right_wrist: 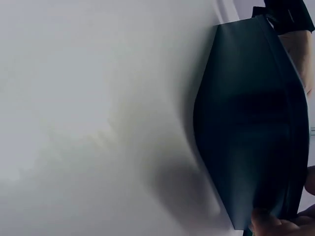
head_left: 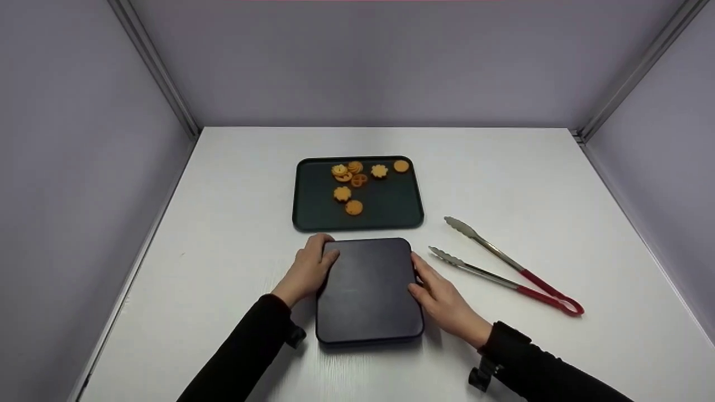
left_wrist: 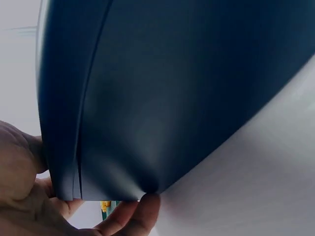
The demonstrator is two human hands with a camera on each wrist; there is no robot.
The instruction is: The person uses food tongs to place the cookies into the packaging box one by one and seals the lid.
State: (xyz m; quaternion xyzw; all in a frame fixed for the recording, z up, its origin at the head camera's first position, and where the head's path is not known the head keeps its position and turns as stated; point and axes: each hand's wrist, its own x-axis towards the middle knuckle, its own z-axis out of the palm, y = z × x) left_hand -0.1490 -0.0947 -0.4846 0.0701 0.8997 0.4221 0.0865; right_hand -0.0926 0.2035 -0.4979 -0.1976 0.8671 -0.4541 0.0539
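A dark navy rectangular tin (head_left: 371, 296) with a lid lies on the white table, its long sides running away from me. My left hand (head_left: 307, 268) grips its far left corner, thumb on the lid's edge and fingers round the side. On the right side my right hand (head_left: 447, 304) holds the tin, with the thumb at the lid's edge and the fingers along the wall. A thin seam between lid and body of the tin (left_wrist: 162, 98) shows in the left wrist view. The lid hides what is inside.
Beyond the tin lies a dark green tray (head_left: 313, 206) with several biscuits (head_left: 342, 194), some round, some flower-shaped, some pretzel-like. Metal tongs (head_left: 499, 254) with red handles lie spread apart at the right. Grey panels (head_left: 357, 67) wall the table at the back and sides.
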